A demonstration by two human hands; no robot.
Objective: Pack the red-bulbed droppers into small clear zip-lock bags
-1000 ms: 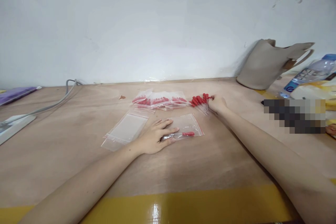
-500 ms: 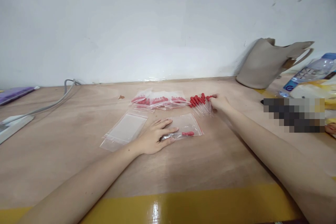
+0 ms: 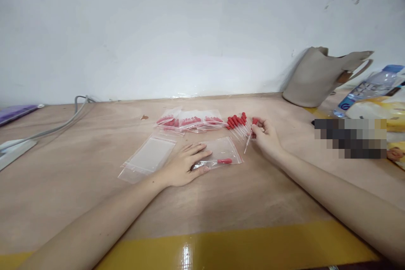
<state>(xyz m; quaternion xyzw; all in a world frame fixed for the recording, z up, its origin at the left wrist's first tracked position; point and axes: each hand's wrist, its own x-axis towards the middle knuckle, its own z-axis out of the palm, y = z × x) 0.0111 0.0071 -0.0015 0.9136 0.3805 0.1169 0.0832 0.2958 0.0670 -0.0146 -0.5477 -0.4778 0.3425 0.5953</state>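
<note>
Between the fingertips of my right hand (image 3: pixel 267 137) is a dropper (image 3: pixel 249 140) with a red rubber bulb, its clear tube slanting down to the left. Just left of that hand, several more red-bulbed droppers (image 3: pixel 236 120) lie in a row. My left hand (image 3: pixel 186 164) rests flat with fingers spread, pressing on a clear zip bag (image 3: pixel 218 147). One dropper with a red bulb (image 3: pixel 225 161) lies in that bag; my fingers cover part of it. Flat bags without droppers (image 3: pixel 150 156) are stacked left of my left hand. Behind are filled zip bags (image 3: pixel 191 121) showing red bulbs.
At the right stand a beige bag (image 3: pixel 313 80) and a water bottle (image 3: pixel 363 88), with a yellow and white packet (image 3: pixel 367 109) beside them. A grey cable (image 3: pixel 60 128) and a purple item (image 3: pixel 19 114) lie at the left. A wall rises behind the table (image 3: pixel 228 202).
My right hand has drawn one dropper out of the row, toward me, and now holds it tip down. My left hand stays on the bag. The view has shifted slightly.
</note>
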